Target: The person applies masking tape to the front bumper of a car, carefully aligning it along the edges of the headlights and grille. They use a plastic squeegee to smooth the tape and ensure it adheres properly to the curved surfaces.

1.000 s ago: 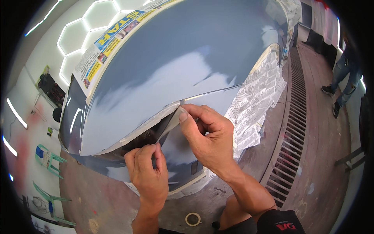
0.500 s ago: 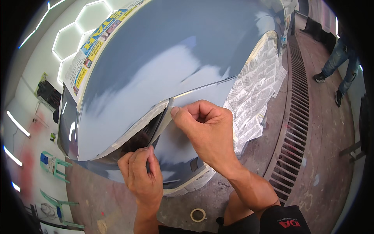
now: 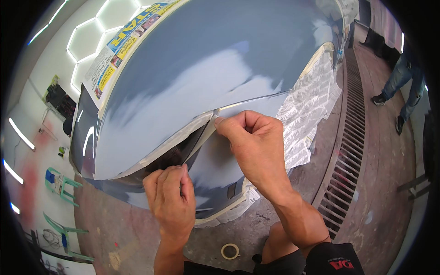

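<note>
A grey-primed car body [image 3: 183, 32] fills the middle, with a dark lamp [image 3: 167, 159] set into its corner. Pale masking tape [image 3: 176, 141] lines the lamp's upper edge. Between my hands a narrow strip of masking tape [image 3: 202, 141] is stretched along the lamp's right edge. My right hand [image 3: 256, 146] pinches its upper end near the lamp's top corner, at the panel seam. At the lower end, my left hand [image 3: 170, 195] is closed with thumb and fingers together, beside the lamp's lower edge.
Newspaper [image 3: 305, 107] covers the wheel area, and more newspaper [image 3: 110, 68] lies along the far left edge. A tape roll [image 3: 230, 251] is on the floor below. At right are a floor grating [image 3: 350, 151] and a person's legs [image 3: 405, 87]. Green chairs [image 3: 64, 183] stand at left.
The view has shifted, so the car appears slightly farther right and higher. Both hands keep their pinch on the tape strip, nearly unchanged against the lamp.
</note>
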Demonstrator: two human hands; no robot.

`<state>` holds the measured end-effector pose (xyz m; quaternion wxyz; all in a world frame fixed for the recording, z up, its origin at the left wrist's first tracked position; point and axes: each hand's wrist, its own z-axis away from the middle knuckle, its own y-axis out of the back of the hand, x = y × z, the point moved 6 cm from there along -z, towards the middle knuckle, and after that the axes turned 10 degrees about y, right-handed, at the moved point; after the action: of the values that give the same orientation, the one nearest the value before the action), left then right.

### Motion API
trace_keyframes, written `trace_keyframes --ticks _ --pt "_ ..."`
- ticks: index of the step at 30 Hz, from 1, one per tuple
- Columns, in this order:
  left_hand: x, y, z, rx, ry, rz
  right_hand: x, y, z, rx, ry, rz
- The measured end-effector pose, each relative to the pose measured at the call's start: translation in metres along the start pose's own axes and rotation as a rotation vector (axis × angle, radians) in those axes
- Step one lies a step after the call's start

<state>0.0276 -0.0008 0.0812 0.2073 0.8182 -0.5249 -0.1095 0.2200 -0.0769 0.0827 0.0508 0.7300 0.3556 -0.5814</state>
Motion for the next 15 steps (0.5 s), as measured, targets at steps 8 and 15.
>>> trace_keyframes --ticks 8,15 --pt "0.0001 -0.0035 -0.0009 0.006 0.004 0.042 -0.0032 -0.0016 -0.0058 0.028 0.012 0.028" --pt "0.0009 -0.0036 0.0002 0.018 0.036 0.046 -0.0037 -0.0053 -0.0033 0.019 0.083 0.029"
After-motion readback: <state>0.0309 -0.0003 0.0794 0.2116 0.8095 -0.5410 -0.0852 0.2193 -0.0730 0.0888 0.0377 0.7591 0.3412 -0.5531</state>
